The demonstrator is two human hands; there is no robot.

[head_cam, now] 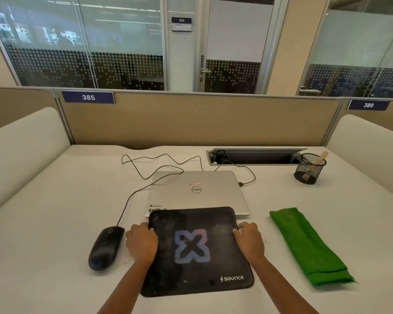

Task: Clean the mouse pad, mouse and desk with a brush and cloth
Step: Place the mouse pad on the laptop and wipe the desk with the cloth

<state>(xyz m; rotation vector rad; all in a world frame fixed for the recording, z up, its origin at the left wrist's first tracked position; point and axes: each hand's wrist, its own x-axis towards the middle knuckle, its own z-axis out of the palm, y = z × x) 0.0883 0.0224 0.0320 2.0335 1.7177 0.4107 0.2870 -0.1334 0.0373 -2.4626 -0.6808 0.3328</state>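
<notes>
A dusty black mouse pad (196, 252) with a pale X logo lies near the front of the white desk (55, 211), its far edge over the laptop's corner. My left hand (142, 242) grips its left edge and my right hand (250, 241) grips its right edge. A black wired mouse (106, 247) sits just left of my left hand. A folded green cloth (310, 245) lies to the right of the pad. A brush with a pale wooden handle (320, 158) stands in a black mesh cup (310, 169) at the back right.
A closed silver laptop (196, 191) lies behind the pad, with a charger cable plugged into its right side. The mouse cable (145, 175) loops across the desk behind it. A cable slot (254, 156) runs along the back. Beige partitions wall the desk.
</notes>
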